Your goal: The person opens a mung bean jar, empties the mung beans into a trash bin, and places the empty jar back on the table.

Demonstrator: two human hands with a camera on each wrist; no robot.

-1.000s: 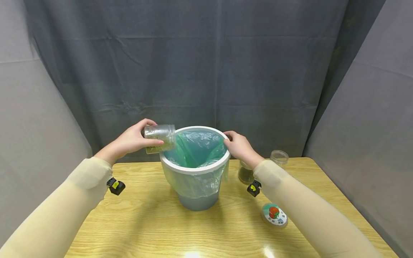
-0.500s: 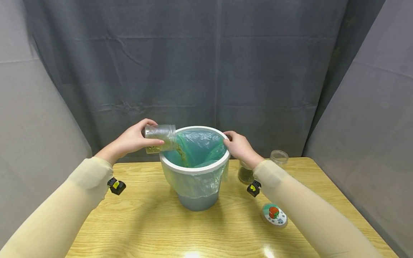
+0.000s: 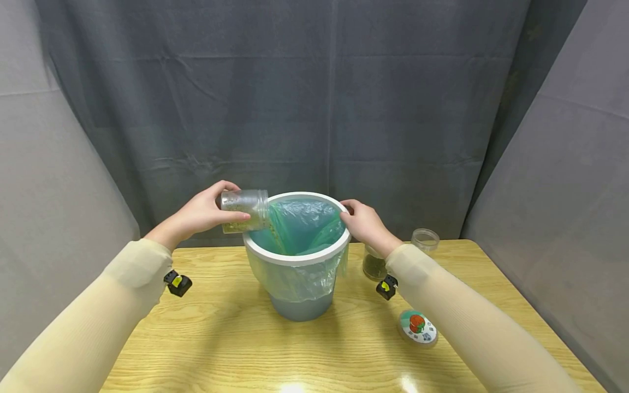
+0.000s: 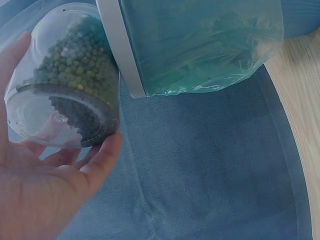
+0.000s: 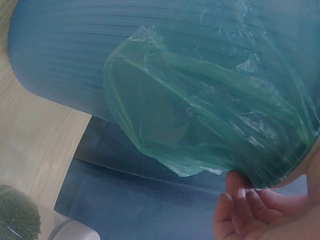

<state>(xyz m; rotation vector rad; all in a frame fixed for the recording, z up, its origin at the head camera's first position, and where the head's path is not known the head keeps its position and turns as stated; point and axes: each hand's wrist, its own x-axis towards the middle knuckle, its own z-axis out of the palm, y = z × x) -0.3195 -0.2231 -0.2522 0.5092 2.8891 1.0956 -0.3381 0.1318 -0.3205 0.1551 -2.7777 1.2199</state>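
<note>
My left hand [image 3: 196, 212] grips a clear plastic jar [image 3: 254, 203], tipped on its side with its mouth over the bin's left rim. Small green beans [image 4: 77, 67], like mung beans, lie along the jar's lower side. A thin stream of them drops from the mouth. Beneath is a grey-blue trash bin [image 3: 301, 309] with a white rim, lined with a translucent green bag [image 3: 314, 210] folded over the outside. On the opposite side my right hand [image 3: 366, 222] holds the rim, thumb on the inside and fingers outside against the bag [image 5: 185, 115].
Behind my right forearm stands a jar with dark green contents [image 3: 374, 266]. A clear container [image 3: 425, 241] is beside it. A round lid with a red picture [image 3: 417, 326] lies on the wooden table [image 3: 206, 327]. Grey curtains [image 3: 245, 109] enclose the back and sides.
Beans began pouring from the jar into the bin after the first frame. The stream is thinner now than half a second ago. Both hands stay almost in place.
</note>
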